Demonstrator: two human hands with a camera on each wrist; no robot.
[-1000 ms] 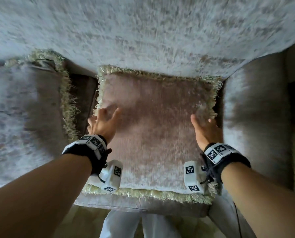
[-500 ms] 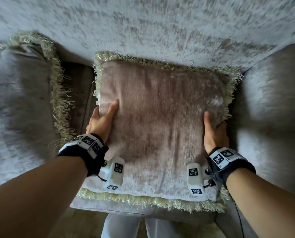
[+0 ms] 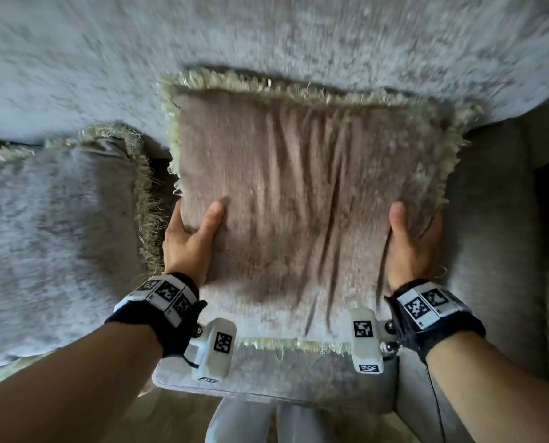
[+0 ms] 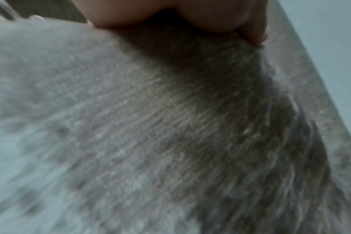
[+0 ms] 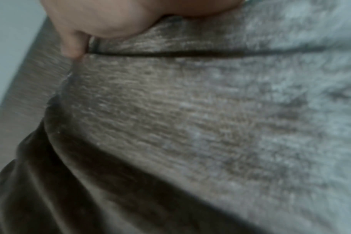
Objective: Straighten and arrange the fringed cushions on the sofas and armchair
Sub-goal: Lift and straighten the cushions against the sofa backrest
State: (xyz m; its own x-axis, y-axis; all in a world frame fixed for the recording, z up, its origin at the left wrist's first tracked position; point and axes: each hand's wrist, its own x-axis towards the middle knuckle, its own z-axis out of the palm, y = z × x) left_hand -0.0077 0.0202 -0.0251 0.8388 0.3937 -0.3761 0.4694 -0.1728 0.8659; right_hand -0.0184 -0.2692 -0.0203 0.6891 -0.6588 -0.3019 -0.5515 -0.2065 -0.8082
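A square taupe cushion with a pale green fringe stands on the sofa seat, its top edge against the backrest. My left hand grips its left side, thumb on the front face and fingers behind. My right hand grips its right side the same way. The fabric between the hands is creased into vertical folds. In the left wrist view the cushion fills the picture under my left hand. The right wrist view shows its creased cloth below my right hand.
A second fringed cushion lies flat on the seat to the left, a narrow gap apart. The sofa armrest rises close on the right. The seat's front edge runs below, with my legs beyond it.
Both hands went from resting flat on the cushion to gripping its sides. The cushion has been raised more upright against the backrest and squeezed into folds.
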